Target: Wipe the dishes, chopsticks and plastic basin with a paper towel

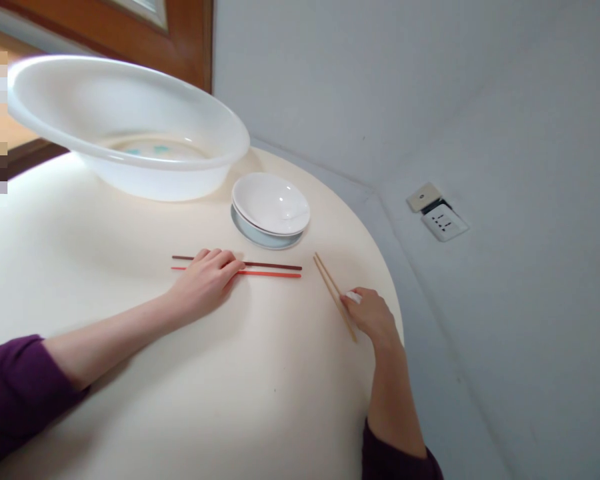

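Observation:
My left hand (213,277) lies over a dark brown chopstick (273,266) and a red chopstick (273,274). Its fingers are curled around their middles, and the two sticks run side by side on the table. My right hand (373,313) is closed around a small white wad (353,297), mostly hidden by the fingers; its material is unclear. The fingertips of that hand touch a pair of pale wooden chopsticks (333,283), whose far ends meet and near ends spread slightly. Beyond the sticks, white bowls (273,203) are stacked, the upper ones tilted.
A large translucent white basin (165,177) stands at the back left with some liquid inside. The round cream table (220,393) curves away on the right, close to a grey wall (410,87) with a socket plate (444,223). A wooden frame (190,47) rises behind.

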A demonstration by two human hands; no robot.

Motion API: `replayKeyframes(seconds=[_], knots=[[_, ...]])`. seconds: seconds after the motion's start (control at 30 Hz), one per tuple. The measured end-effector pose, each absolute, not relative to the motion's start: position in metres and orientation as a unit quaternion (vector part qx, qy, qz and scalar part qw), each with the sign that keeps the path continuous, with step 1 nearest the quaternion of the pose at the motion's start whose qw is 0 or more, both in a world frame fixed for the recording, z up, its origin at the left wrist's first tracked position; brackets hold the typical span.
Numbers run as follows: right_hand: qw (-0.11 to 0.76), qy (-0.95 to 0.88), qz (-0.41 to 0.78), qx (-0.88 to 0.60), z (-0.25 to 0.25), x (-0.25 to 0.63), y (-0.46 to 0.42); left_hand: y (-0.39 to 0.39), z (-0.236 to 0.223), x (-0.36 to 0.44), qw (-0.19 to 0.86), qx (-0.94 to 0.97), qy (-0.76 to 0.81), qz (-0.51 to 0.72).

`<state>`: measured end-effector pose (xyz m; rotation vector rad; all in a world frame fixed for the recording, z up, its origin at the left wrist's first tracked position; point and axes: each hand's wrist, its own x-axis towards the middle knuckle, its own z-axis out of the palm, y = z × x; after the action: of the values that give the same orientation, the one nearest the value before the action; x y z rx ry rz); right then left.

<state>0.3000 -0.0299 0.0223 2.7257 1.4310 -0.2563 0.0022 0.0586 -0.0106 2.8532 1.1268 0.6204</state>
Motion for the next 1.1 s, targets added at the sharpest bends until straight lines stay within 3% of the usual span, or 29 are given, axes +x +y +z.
replayKeyframes(seconds=[0.3, 0.47, 0.53, 0.63, 0.73, 0.8, 0.93, 1.1], knots=[[0.042, 0.477, -0.064, 0.876, 0.023, 0.294, -0.031, 0.056, -0.008, 0.002, 0.013, 0.9, 0.369, 0.231], [0.008, 0.468, -0.085, 0.88, 0.02, 0.303, -0.03, 0.053, -0.005, 0.001, 0.035, 0.898, 0.358, 0.254], [-0.053, 0.467, -0.087, 0.878, 0.024, 0.308, -0.032, 0.05, -0.004, 0.001, 0.054, 0.896, 0.348, 0.271], [-0.237, 0.481, -0.116, 0.836, 0.037, 0.306, -0.037, 0.044, -0.001, 0.002, 0.114, 0.888, 0.312, 0.317], [-0.425, 0.478, -0.204, 0.741, 0.046, 0.282, -0.042, 0.032, 0.001, 0.004, 0.196, 0.877, 0.269, 0.346], [-0.494, 0.476, -0.287, 0.669, 0.045, 0.255, -0.043, 0.022, 0.003, 0.006, 0.246, 0.871, 0.25, 0.343], [-0.54, 0.473, -0.412, 0.561, 0.031, 0.2, -0.038, 0.004, 0.009, 0.009, 0.358, 0.849, 0.252, 0.296], [-0.551, 0.434, -0.481, 0.527, 0.018, 0.169, -0.032, -0.002, 0.013, 0.014, 0.449, 0.807, 0.299, 0.239]])
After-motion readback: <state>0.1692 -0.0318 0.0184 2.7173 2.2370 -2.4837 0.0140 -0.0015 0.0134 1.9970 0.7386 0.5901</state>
